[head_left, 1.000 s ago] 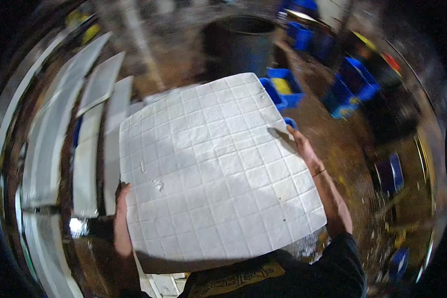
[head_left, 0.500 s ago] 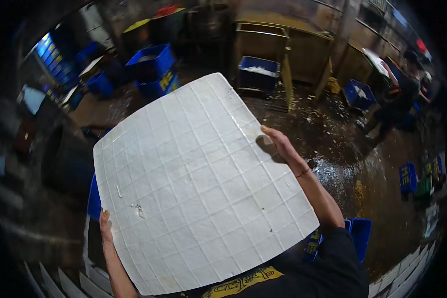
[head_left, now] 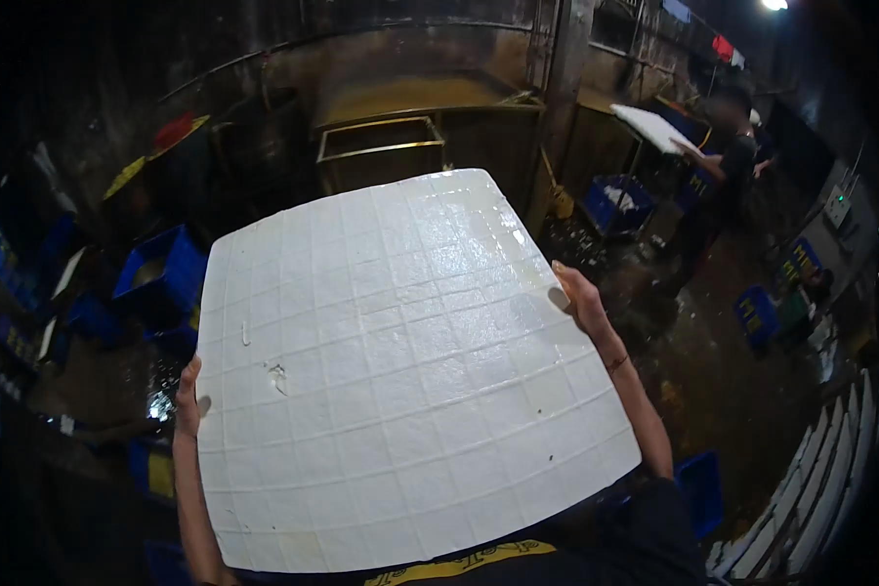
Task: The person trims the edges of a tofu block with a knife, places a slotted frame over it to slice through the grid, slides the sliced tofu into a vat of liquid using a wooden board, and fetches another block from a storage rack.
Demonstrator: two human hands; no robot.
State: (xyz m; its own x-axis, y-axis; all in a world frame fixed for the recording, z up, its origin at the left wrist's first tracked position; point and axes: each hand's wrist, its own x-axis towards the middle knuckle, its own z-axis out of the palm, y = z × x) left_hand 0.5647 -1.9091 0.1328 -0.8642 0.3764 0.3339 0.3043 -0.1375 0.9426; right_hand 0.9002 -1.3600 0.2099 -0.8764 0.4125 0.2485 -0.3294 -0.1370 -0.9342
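A large white slab [head_left: 400, 371] with raised grid lines and rounded corners spreads across the middle of the view. A small torn spot and a few dark specks mark its upper face, and its far side shines wet. My left hand [head_left: 189, 396] grips the left edge, with the fingers hidden beneath. On the opposite edge, my right hand [head_left: 580, 298] is closed, its thumb side showing above the rim. The slab's underside is out of sight.
Blue crates [head_left: 159, 273] stand at left, beyond the slab. At right, a person [head_left: 723, 176] holds another white slab [head_left: 654, 128] near a blue crate of white pieces [head_left: 619, 203]. Several white slabs [head_left: 801, 488] stand on edge at lower right. A pillar [head_left: 562, 98] rises behind.
My view has swung right and up. The slab, still in both hands, now lies more squarely across the view, with its far edge closer to level. The other person's slab shows more fully.
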